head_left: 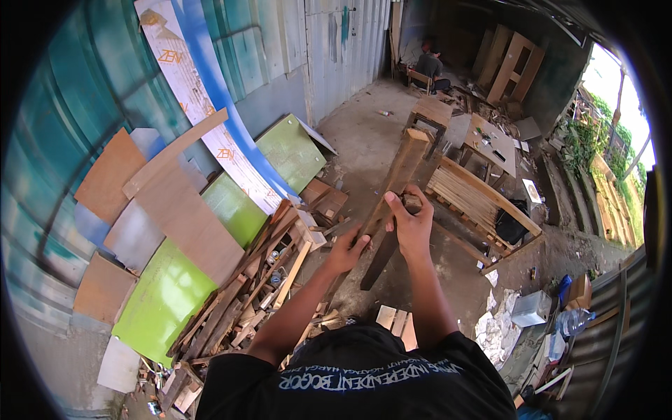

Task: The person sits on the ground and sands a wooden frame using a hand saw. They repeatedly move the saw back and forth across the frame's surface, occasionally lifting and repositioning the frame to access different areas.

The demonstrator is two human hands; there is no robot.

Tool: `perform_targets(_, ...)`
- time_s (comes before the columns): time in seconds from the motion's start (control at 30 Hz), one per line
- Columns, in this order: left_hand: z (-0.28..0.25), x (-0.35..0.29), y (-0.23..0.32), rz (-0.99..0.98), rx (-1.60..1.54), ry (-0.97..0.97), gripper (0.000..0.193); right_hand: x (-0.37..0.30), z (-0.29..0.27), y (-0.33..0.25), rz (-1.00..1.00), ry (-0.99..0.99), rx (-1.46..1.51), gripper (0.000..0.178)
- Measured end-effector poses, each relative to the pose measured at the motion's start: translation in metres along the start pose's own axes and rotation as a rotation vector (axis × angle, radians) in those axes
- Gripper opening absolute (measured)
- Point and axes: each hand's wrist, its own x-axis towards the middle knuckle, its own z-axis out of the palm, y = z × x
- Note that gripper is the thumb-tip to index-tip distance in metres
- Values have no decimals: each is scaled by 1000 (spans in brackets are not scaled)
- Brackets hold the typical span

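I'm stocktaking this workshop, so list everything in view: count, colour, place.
wood: at least one piece, brown, in both hands
scrap pile: one, brown, lower left
panels: several, green, by left wall
boards: several, brown, by left wall
strip: at least one, white and blue, left wall
rack: one, brown, right of centre
table: one, tan, upper right
co-worker: one, dark clothes, far back
box: one, brown, lower right
bottle: one, clear, lower right
plants: several, green, right edge
shirt: one, black, bottom
left hand: one, on wood
right hand: one, on wood

Here's the bare grey floor (357,126), jumbled wooden offcuts (241,308) piled at left, a slatted wooden frame (462,199) standing right, crumpled white scraps (493,325) strewn nearer!
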Motion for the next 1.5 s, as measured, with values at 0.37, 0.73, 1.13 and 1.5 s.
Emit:
perform_targets(0.37,17,11,31,-162,289,-20,70,31,-25,-40,-251,-8,204,30)
perform_targets(0.73,-11,-19,49,-188,378,-109,93,37,5,-29,-398,389,164,22)
perform_targets(1.13,-19,-37,99,-251,489,7,87,41,24,-29,-289,482,378,37)
perform_targets(1.5,-25,-40,70,-151,580,-3,71,43,-23,-19,-252,437,405,38)
